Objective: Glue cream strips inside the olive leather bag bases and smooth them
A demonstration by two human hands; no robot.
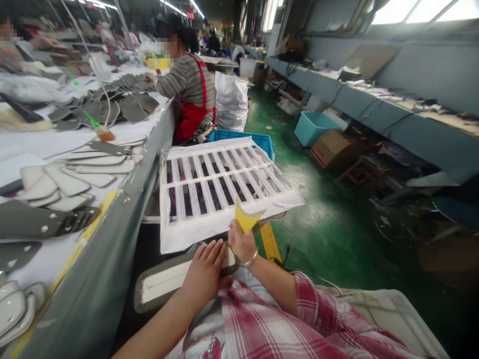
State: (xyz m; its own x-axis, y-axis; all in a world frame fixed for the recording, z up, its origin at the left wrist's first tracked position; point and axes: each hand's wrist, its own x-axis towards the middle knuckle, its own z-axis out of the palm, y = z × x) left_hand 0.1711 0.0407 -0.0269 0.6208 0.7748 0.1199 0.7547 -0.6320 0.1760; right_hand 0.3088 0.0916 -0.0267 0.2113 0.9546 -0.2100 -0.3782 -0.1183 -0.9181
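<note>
A long, narrow padded piece (164, 283) lies across my lap, its dark grey-green covering wrapped around a white strip down the middle. My left hand (204, 269) grips it near its right end, with the fingers laid across the top and over the far edge. Just to the right, my right hand (243, 245) is closed around a flat yellow scraper-like tool (247, 218), whose flared, notched end points up. That hand is close to the right end of the padded piece; whether the tool touches it is hidden.
A white slatted rack (232, 207) stands ahead of my hands. To my left, a covered table (138, 209) carries white-and-grey pieces (69, 179), dark grey pieces (138, 107) and a brush (103, 130). A co-worker in a red apron (190, 117) sits beyond, beside a blue crate (262, 142).
</note>
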